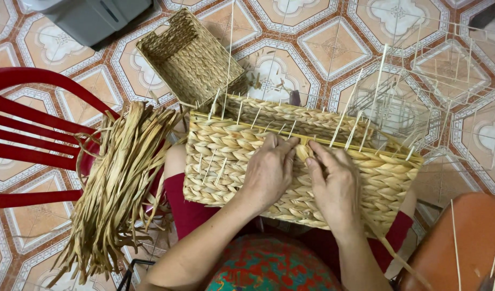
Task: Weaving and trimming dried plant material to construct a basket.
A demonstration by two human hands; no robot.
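A half-woven basket point(236, 156) is held on the lap, long axis running left to right. A strand point(302, 152) at its far rim is pinched between left hand point(269, 170) and right hand point(334, 183) — both equally near, fingers closed on it.

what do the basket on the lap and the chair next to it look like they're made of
Basket under both hands: dried plant fibre, likely straw or water hyacinth, twisted into matte tan ropes woven over thin pale wire uprights.
Red chair: probably moulded plastic, given its smooth, slightly glossy slats of uniform colour.
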